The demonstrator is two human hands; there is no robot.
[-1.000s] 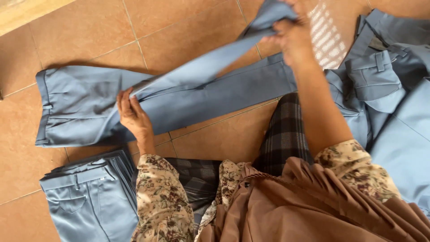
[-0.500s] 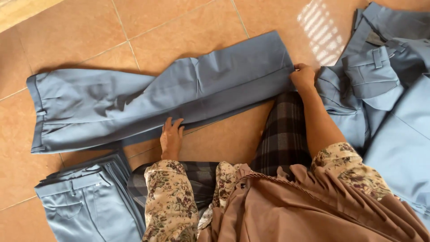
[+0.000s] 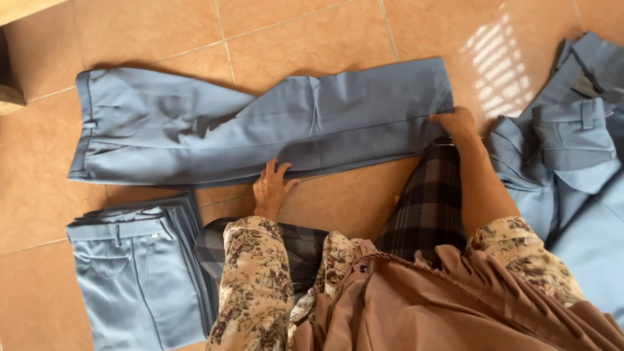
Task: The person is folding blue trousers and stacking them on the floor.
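Two hands press flat on the trousers (image 3: 260,127), which lie stretched left to right across the tiled floor (image 3: 312,32), waistband at the left. Our left hand (image 3: 273,185) rests open, fingers spread, on the near edge at mid-length. Our right hand (image 3: 455,122) lies on the cuff end at the right; it seems open, gripping nothing. A folded stack (image 3: 140,273) sits near left, a loose pile (image 3: 572,149) at the right.

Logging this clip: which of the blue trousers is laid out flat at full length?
The trousers under both hands, stretched across the tiles; the folded stack and the rumpled heap are not.
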